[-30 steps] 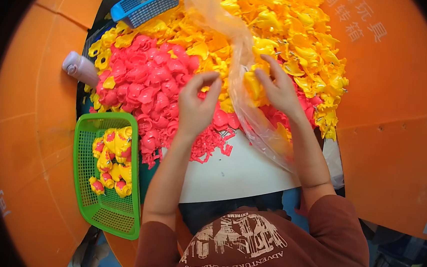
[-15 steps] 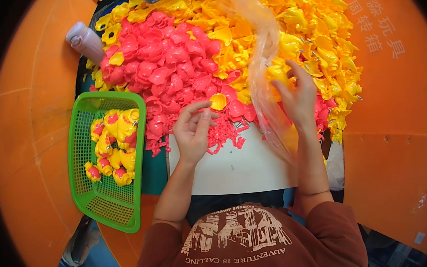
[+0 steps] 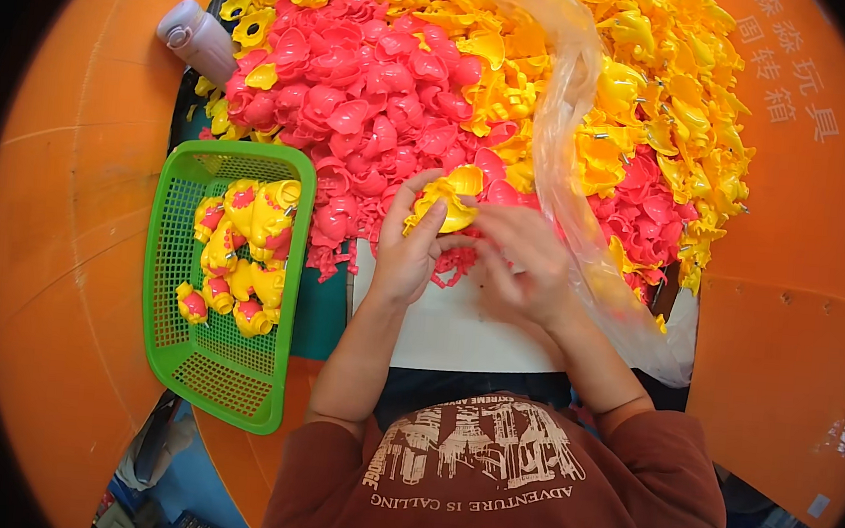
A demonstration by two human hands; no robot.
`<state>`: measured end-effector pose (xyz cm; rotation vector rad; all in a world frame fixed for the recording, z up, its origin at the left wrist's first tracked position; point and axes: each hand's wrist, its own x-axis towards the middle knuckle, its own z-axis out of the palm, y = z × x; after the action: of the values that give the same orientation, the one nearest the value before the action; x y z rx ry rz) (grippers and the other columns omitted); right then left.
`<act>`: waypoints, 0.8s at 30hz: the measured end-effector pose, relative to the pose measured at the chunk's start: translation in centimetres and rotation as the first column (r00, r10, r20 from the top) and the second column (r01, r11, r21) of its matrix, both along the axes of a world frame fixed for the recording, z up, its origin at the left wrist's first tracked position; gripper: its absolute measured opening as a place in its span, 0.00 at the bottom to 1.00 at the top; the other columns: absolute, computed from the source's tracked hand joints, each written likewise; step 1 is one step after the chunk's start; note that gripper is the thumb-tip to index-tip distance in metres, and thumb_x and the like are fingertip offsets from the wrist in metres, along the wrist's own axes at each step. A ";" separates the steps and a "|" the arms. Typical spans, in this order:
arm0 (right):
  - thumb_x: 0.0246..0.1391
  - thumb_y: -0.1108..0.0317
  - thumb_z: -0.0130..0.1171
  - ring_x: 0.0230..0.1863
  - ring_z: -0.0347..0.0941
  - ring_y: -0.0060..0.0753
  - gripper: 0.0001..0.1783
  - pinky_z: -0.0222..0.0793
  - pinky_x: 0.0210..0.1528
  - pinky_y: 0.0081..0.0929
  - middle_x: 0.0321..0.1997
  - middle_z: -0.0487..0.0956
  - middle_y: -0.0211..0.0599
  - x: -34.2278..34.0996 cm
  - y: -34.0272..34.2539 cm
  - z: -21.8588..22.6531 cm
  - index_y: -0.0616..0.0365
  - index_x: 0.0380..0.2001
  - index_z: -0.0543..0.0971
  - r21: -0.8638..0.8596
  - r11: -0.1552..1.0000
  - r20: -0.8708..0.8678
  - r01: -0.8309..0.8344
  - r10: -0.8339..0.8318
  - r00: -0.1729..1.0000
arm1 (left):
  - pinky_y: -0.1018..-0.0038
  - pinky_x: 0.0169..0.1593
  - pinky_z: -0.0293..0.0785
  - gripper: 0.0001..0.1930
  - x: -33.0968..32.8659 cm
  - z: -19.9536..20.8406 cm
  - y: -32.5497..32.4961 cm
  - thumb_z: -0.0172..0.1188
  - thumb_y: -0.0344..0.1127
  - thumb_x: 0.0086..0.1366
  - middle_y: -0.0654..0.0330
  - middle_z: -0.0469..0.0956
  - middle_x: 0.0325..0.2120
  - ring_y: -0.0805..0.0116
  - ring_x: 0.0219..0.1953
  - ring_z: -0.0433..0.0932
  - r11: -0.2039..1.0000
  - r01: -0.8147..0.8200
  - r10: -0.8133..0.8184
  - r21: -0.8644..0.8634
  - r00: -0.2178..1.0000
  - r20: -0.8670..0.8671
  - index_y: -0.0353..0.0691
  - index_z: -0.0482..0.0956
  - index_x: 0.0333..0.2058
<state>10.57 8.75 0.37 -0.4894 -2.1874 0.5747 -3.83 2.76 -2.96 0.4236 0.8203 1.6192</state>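
A yellow plastic toy shell [image 3: 437, 212] is held in my left hand [image 3: 407, 255], thumb in front and fingers behind it. My right hand [image 3: 530, 265] is close on the right, its fingers reaching to the shell's right side. Those fingers are smeared by motion, so whether they grip anything cannot be made out. Just behind the held piece shows another yellow shell [image 3: 466, 179], at the front of a heap of pink plastic shells [image 3: 355, 110]. Small pink pieces [image 3: 454, 267] lie partly hidden below my hands, on a white board [image 3: 456, 336].
A green basket [image 3: 160, 273] at the left holds several yellow-and-pink toy figures [image 3: 259, 216]. Yellow shells [image 3: 638, 43] are heaped at the back and right. A clear plastic bag [image 3: 569, 107] trails over them. A lilac bottle [image 3: 198, 40] stands back left, beside orange panels [image 3: 71, 187].
My right hand has come from the yellow heap toward my left hand. My left hand, empty before, now has a yellow shell. The view has shifted slightly.
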 end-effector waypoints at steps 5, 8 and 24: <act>0.44 0.80 0.60 0.31 0.75 0.33 0.14 0.70 0.34 0.23 0.35 0.77 0.43 1.5 1.0 -1.2 0.67 0.38 0.76 -0.459 0.869 -0.046 0.182 -0.228 0.973 | 0.72 0.28 0.80 0.14 -0.1 0.5 -0.1 0.46 0.32 0.66 0.45 0.76 0.36 0.49 0.34 0.80 0.997 0.023 -0.029 -0.076 0.997 -0.074 0.36 0.61 0.49; 0.44 0.77 0.61 0.33 0.74 0.31 0.16 0.70 0.36 0.23 0.37 0.78 0.41 0.8 1.2 1.2 0.65 0.40 0.76 -0.392 0.914 -0.001 0.103 -0.113 0.994 | 0.76 0.21 0.76 0.13 -0.3 -0.3 -0.5 0.50 0.32 0.65 0.50 0.78 0.33 0.59 0.29 0.81 0.997 0.076 -0.077 -0.024 0.996 -0.036 0.38 0.61 0.47; 0.40 0.74 0.56 0.34 0.74 0.40 0.09 0.71 0.32 0.34 0.30 0.74 0.36 3.0 1.0 -2.6 0.59 0.30 0.76 0.095 0.986 0.630 0.136 -0.166 0.759 | 0.72 0.33 0.78 0.17 -0.8 1.0 -0.2 0.44 0.31 0.66 0.48 0.73 0.43 0.57 0.35 0.79 0.992 -0.006 -0.021 0.123 0.976 0.218 0.35 0.60 0.52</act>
<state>13.53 9.71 -2.21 -0.9397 -2.7574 0.2843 -4.64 2.52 -1.95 0.3269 0.5543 1.6808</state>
